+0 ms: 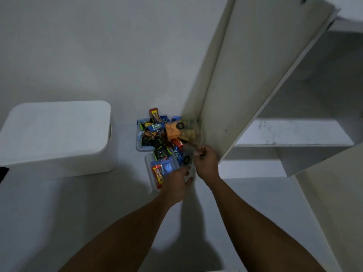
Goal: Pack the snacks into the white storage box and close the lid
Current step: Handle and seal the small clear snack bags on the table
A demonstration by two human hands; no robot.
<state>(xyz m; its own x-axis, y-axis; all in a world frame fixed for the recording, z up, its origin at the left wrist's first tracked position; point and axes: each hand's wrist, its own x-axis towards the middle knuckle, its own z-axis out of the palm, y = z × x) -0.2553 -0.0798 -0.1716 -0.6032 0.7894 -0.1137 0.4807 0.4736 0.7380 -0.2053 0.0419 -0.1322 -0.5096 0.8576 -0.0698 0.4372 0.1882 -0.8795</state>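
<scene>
White storage box (one, lidded) stands at left, two snack trays at centre: left hand grips the nearer tray, right hand pinches a clear packet.

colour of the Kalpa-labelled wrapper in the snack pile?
Kalpa wrapper: blue with white lettering. The head view shows it best.

I read "Kalpa" on one blue snack wrapper and, partly, on a nearer blue wrapper; other print is blurred.
</scene>
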